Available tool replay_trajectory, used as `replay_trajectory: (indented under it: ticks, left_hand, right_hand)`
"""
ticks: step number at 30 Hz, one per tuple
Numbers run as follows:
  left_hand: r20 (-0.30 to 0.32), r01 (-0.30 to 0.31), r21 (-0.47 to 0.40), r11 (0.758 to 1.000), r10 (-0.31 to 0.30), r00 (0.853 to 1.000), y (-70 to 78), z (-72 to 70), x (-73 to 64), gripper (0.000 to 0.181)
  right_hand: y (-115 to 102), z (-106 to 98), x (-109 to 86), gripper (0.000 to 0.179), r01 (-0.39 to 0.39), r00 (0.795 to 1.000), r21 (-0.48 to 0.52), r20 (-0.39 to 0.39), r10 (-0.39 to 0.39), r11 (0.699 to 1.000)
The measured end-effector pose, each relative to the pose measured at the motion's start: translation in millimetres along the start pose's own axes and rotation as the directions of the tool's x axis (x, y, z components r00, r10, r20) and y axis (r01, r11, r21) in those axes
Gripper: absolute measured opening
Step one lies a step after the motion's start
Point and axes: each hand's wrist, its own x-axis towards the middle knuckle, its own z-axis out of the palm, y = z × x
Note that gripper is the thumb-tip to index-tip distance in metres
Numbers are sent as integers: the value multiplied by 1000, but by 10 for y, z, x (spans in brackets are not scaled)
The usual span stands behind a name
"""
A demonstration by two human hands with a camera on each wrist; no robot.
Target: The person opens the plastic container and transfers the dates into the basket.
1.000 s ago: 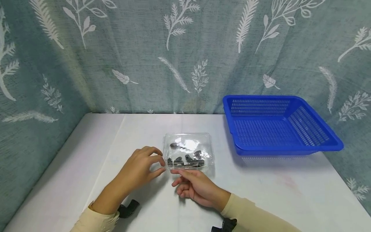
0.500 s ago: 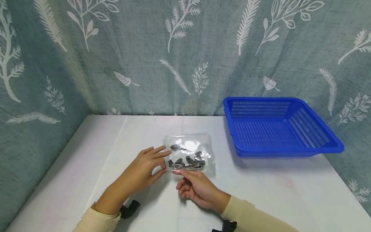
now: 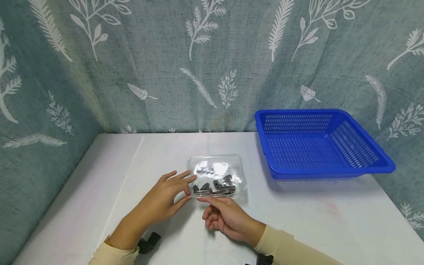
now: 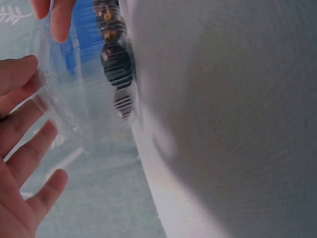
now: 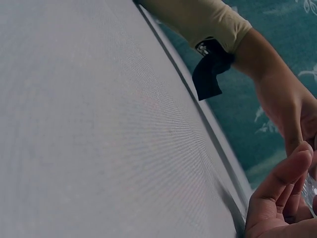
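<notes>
In the head view a clear plastic clamshell box (image 3: 216, 163) sits mid-table, with several dark rounded pieces (image 3: 216, 186) inside along its front. Their kind is hidden by glare and ridged plastic; the left wrist view shows these dark pieces (image 4: 117, 64) glossy, black and brown. The left hand (image 3: 165, 197) pinches the rim at the box's front left corner, its other fingers spread over the side. At the front edge, the right hand (image 3: 230, 217) holds the rim between thumb and forefinger, with the remaining fingers curled beneath.
A blue plastic basket (image 3: 298, 147) stands on the white table (image 3: 165, 147) at the back right. Leaf-patterned grey-green curtain (image 3: 159, 66) hangs behind and at the left. Black straps (image 3: 149, 243) show at the wrists below beige sleeves.
The left hand's upper fingers have straightened and spread, and its thumb and finger have closed in on the box corner. The right hand has hardly moved. The box stays in place.
</notes>
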Motion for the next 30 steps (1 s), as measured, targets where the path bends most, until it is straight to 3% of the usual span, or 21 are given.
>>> replay_trajectory:
  ticks: [10, 17, 22, 30]
  left_hand:
    - [-27, -53, -15, 999, 52, 998, 1, 15, -4, 22]
    - [-51, -59, -47, 997, 56, 997, -36, 41, 0, 19]
    - [-88, -112, 65, 992, 118, 989, -16, 77, 2, 21]
    - [-107, -191, 231, 954, 221, 969, 3, 48, 1, 20]
  right_hand:
    - [-6, -28, -27, 57, 17, 999, -13, 36, -17, 1000]
    - [1, -33, -11, 52, 17, 999, -3, 28, -17, 1000]
    - [-1, -43, -19, 53, 17, 1000, -2, 25, -17, 1000]
    - [-26, -5, -18, 52, 28, 999, -3, 25, -28, 1000]
